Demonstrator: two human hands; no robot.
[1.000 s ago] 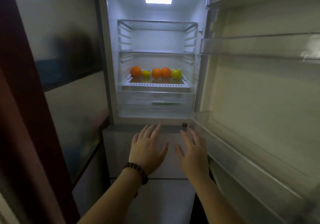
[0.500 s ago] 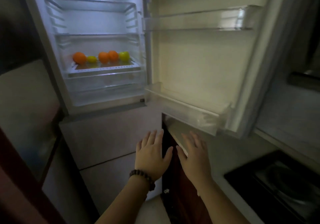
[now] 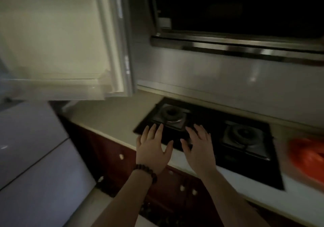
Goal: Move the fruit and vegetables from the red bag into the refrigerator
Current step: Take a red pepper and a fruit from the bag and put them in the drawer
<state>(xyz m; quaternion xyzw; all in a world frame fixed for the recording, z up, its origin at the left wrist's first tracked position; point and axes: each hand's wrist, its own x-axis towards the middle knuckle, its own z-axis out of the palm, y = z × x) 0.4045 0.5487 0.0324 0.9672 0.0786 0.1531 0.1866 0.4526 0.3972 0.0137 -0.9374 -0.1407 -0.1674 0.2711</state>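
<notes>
— What's changed since a second ago?

— Everything has swung sideways: the lit refrigerator shelves with the oranges and green fruit have gone out of view, and now only the open refrigerator door [image 3: 57, 39] fills the upper left of the frame, with the grey lower fronts of the refrigerator [image 3: 33, 156] at the lower left.

— And the hands?

— I see both held out side by side at the centre, palms down, nothing in either. My left hand [image 3: 153, 149] has its fingers [image 3: 160, 130] straight and slightly spread, thumb out to the side, and a dark bead bracelet [image 3: 145, 171] on the wrist. My right hand [image 3: 199, 147] is the same, fingers fanned a little apart. They sit over the near edge of the black gas hob [image 3: 217, 139], which is set into the pale countertop [image 3: 108, 118] (I cannot tell whether the fingertips touch it).

— Where is the bag?

— At the right edge of the frame, about mid-height, on the countertop just beyond the hob's right end: the red bag [image 3: 308, 160], blurred, well apart from both hands. What is inside it I cannot make out.

— Anything else?

— Two burners show on the hob, one just above my hands [image 3: 172, 114] and one further right [image 3: 243, 135]. Dark red cabinet fronts [image 3: 108, 151] run below the counter, and a range hood [image 3: 236, 16] hangs dark across the upper right.
</notes>
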